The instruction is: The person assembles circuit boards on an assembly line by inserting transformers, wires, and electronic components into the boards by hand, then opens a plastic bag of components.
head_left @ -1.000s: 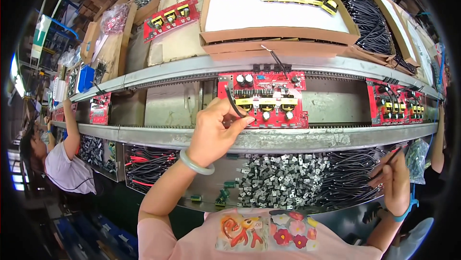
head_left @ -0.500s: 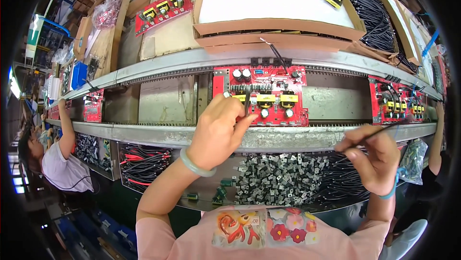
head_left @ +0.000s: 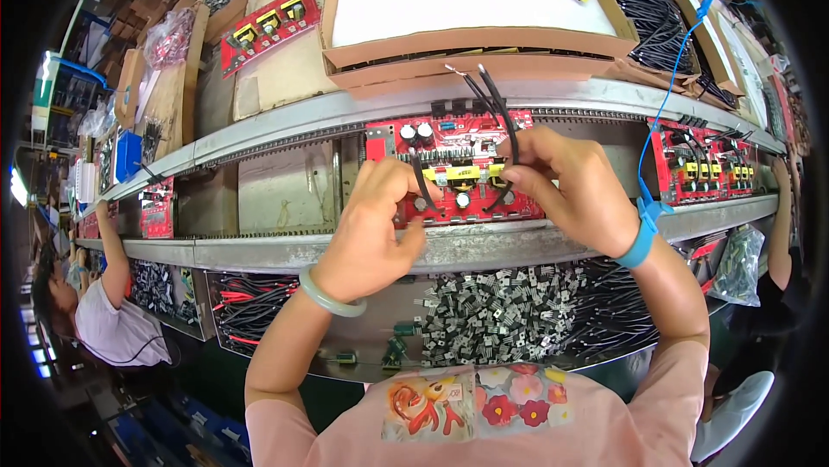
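A red circuit board [head_left: 380, 149] with yellow-and-black transformers [head_left: 462, 173] and round capacitors sits between the rails in front of me. My left hand [head_left: 367, 225] is over its left front part, thumb apart from the curled fingers. Beside those fingertips, a black wire [head_left: 420, 182] rises from the board's front area; the hand does not appear to grip it. My right hand [head_left: 579, 186] pinches another black wire [head_left: 511, 135] over the board's right side, its lower end down by the front edge. More black wires [head_left: 471, 83] with bare tips stick up past the board's far edge.
A trough before me holds small black transistors [head_left: 496, 316], black wires [head_left: 617, 316] and red-and-black wires [head_left: 250, 307]. Beyond the rail [head_left: 285, 122] stands a cardboard tray [head_left: 484, 44] of transformers. Other boards [head_left: 665, 178] lie right and left. A blue cord [head_left: 665, 113] runs from my right wristband.
My right hand has moved left and forward from over the near rail, bringing its black wire onto the board. My left thumb and fingers have parted from the wire they pinched.
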Available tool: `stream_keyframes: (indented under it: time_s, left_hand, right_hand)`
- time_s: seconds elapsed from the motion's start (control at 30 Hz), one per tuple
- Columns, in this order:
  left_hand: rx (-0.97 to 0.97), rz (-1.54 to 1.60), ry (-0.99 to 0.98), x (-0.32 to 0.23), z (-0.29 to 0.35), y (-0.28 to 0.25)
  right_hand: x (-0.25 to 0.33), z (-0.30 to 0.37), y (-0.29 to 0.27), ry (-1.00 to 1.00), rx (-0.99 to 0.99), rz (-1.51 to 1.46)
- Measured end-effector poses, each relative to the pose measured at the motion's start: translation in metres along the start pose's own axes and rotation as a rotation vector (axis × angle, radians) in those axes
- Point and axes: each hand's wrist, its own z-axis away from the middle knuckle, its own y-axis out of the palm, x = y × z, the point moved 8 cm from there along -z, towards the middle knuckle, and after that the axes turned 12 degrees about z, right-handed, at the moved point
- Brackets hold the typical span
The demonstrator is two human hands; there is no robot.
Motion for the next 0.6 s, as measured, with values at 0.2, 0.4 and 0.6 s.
stream_keyframes:
  time_s: [0.2, 0.4, 0.6]
  left_hand:
    - [0.038, -0.138, 0.114, 0.005, -0.005, -0.009]
    - [-0.130, -0.626, 0.625, -0.025, -0.006, -0.018]
    - [-0.150, -0.738, 0.655, -0.025, -0.033, -0.040]
  right_hand:
    - [0.002, -0.020, 0.005, 0.048, 0.039, 0.020]
    - [0.024, -0.027, 0.010, -0.119, 0.000, 0.088]
    - [0.030, -0.046, 0.030, -0.134, 0.109, 0.146]
